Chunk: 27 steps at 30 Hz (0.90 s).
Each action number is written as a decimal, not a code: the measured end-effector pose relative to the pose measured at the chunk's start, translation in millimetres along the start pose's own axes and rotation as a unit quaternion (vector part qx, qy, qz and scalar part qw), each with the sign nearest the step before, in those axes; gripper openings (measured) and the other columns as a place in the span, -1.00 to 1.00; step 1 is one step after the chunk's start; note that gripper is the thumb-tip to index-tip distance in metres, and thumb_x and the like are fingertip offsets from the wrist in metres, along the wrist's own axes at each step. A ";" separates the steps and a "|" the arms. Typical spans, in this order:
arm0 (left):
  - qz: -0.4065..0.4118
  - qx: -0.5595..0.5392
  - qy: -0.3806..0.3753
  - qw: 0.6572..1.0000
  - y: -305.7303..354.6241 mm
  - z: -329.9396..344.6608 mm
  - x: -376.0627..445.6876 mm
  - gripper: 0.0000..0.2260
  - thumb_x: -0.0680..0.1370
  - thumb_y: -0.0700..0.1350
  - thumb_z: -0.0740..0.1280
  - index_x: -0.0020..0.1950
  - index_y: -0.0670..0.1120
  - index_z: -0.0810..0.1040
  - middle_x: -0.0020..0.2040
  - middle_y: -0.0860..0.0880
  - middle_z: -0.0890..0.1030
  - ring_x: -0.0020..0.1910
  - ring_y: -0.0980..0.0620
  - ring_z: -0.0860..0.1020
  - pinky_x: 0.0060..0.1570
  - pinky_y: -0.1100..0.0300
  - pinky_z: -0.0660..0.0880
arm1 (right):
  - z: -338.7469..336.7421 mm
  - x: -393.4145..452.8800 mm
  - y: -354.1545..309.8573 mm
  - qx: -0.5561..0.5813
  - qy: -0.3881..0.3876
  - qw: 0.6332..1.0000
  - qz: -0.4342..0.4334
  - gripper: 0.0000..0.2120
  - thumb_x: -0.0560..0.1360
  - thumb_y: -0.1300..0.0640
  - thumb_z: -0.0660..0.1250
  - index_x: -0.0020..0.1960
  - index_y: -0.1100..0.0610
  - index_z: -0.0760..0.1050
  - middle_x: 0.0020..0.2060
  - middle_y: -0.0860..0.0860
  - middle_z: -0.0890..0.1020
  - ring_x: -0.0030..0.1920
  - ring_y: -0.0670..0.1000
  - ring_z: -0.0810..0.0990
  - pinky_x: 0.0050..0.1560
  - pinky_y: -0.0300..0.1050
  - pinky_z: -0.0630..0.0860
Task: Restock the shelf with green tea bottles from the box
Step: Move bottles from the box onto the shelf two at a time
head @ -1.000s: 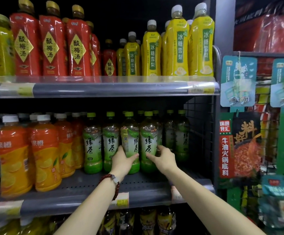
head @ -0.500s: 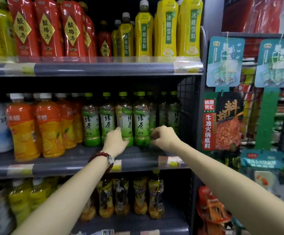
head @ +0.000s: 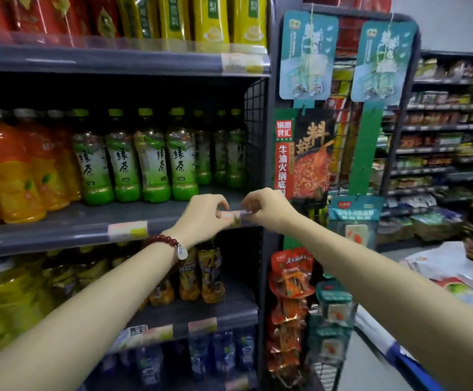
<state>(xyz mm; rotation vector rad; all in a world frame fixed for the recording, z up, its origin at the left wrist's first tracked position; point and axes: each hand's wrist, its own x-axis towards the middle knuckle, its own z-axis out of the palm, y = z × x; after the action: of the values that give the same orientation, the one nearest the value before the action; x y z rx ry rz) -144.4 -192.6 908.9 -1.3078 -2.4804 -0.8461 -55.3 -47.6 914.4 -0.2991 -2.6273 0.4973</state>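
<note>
Several green tea bottles (head: 152, 162) with green caps stand upright in rows on the grey middle shelf (head: 88, 215), at its right end beside a wire side panel (head: 253, 122). My left hand (head: 204, 218), with a red bead bracelet on the wrist, and my right hand (head: 269, 210) are at the shelf's front edge, below and in front of the bottles. The fingers of both hands pinch a small price label (head: 236, 215) on the shelf rail. Neither hand touches a bottle. No box is in view.
Orange juice bottles (head: 7, 170) fill the shelf to the left of the tea. Yellow and red bottles (head: 210, 21) stand on the shelf above, dark bottles (head: 210, 277) on the one below. Hanging snack packs (head: 308, 153) cover the shelf's end; an aisle with more shelves (head: 441, 153) runs to the right.
Both hands have drawn back from the green tea bottles and down to the shelf's front edge, closing on the price label. The view has swung down and to the right.
</note>
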 end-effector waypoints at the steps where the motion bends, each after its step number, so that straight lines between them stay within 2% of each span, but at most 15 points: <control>1: 0.007 -0.005 -0.009 1.000 6.0 9.7 -1.4 -0.76 0.45 0.00 0.41 0.05 -0.09 0.59 -0.09 -0.07 0.64 -0.05 -0.04 0.58 -0.06 0.15 0.45 | -1.4 -8.6 6.2 -0.002 -0.003 1.000 0.010 -0.76 0.45 0.16 0.42 0.10 0.19 0.62 -0.01 0.09 0.69 -0.04 0.01 0.62 -0.10 -0.26 0.39; 4: 0.035 -0.013 -0.045 0.998 20.6 39.4 -6.8 -0.75 0.45 -0.03 0.41 0.08 -0.09 0.58 -0.05 -0.06 0.64 -0.02 -0.03 0.56 -0.02 0.17 0.38 | -5.8 -34.5 26.6 -0.016 -0.017 0.998 0.063 -0.76 0.43 0.18 0.43 0.10 0.18 0.62 0.00 0.10 0.69 0.02 0.07 0.64 -0.04 -0.20 0.46; 8: 0.074 -0.045 -0.104 0.991 31.4 83.4 -14.8 -0.75 0.44 -0.03 0.42 0.05 -0.12 0.59 -0.09 -0.06 0.62 -0.13 0.03 0.54 -0.08 0.20 0.46 | 0.5 -75.1 61.2 -0.025 -0.028 0.987 0.156 -0.73 0.45 0.16 0.42 0.14 0.16 0.61 0.04 0.09 0.69 0.06 0.06 0.63 -0.03 -0.22 0.45; 11: 0.082 -0.073 -0.150 0.983 39.7 123.8 -26.9 -0.76 0.44 -0.04 0.42 0.03 -0.14 0.59 -0.10 -0.05 0.61 -0.07 -0.01 0.57 -0.11 0.23 0.43 | 13.2 -110.4 90.4 -0.033 -0.042 0.974 0.220 -0.71 0.45 0.11 0.44 0.14 0.18 0.61 0.04 0.11 0.68 0.00 0.04 0.62 -0.07 -0.24 0.40; 15: 0.091 -0.089 -0.190 0.973 50.0 181.8 -40.2 -0.77 0.46 -0.05 0.39 0.04 -0.15 0.59 -0.04 -0.08 0.64 -0.02 -0.01 0.57 -0.08 0.21 0.41 | 24.7 -149.3 129.8 -0.044 -0.053 0.957 0.282 -0.72 0.48 0.11 0.39 0.16 0.17 0.60 0.06 0.09 0.68 0.11 0.08 0.62 -0.03 -0.25 0.39; 17: 0.083 -0.093 -0.204 0.971 51.8 213.1 -45.7 -0.77 0.45 -0.06 0.38 0.04 -0.15 0.59 -0.02 -0.09 0.64 0.02 -0.05 0.57 -0.05 0.18 0.45 | 37.4 -165.5 152.6 -0.042 -0.056 0.949 0.307 -0.72 0.49 0.11 0.38 0.17 0.15 0.60 0.07 0.07 0.68 0.11 0.06 0.62 -0.08 -0.27 0.38; 21: 0.083 -0.095 -0.221 0.967 48.2 287.2 -58.8 -0.74 0.45 -0.05 0.39 0.08 -0.16 0.59 0.03 -0.10 0.64 0.07 -0.05 0.57 0.02 0.16 0.46 | 81.8 -198.7 211.5 -0.025 -0.054 0.940 0.337 -0.76 0.46 0.13 0.40 0.10 0.14 0.63 -0.02 0.09 0.71 0.03 0.07 0.66 -0.16 -0.27 0.38; 25: 0.062 -0.102 -0.244 0.962 33.6 375.0 -85.1 -0.74 0.46 -0.05 0.39 0.08 -0.14 0.58 -0.01 -0.10 0.64 0.00 -0.03 0.56 -0.09 0.20 0.42 | 149.1 -238.6 272.4 -0.002 -0.066 0.931 0.360 -0.75 0.45 0.19 0.38 0.11 0.18 0.64 -0.08 0.11 0.70 -0.04 0.03 0.64 -0.25 -0.30 0.36; 27: 0.057 -0.102 -0.251 0.961 21.5 421.4 -100.4 -0.77 0.46 -0.08 0.39 0.07 -0.14 0.59 -0.01 -0.09 0.64 0.01 -0.03 0.56 -0.09 0.23 0.39 | 188.3 -256.0 303.7 0.014 -0.075 0.928 0.365 -0.77 0.45 0.19 0.38 0.09 0.20 0.63 -0.05 0.10 0.70 -0.06 0.01 0.61 -0.17 -0.28 0.43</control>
<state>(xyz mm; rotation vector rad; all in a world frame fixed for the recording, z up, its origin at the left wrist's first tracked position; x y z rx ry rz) -36.3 -8.5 531.3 -1.9238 -2.6966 -0.8427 119.7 100.3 539.3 -1.2975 -2.5789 0.8116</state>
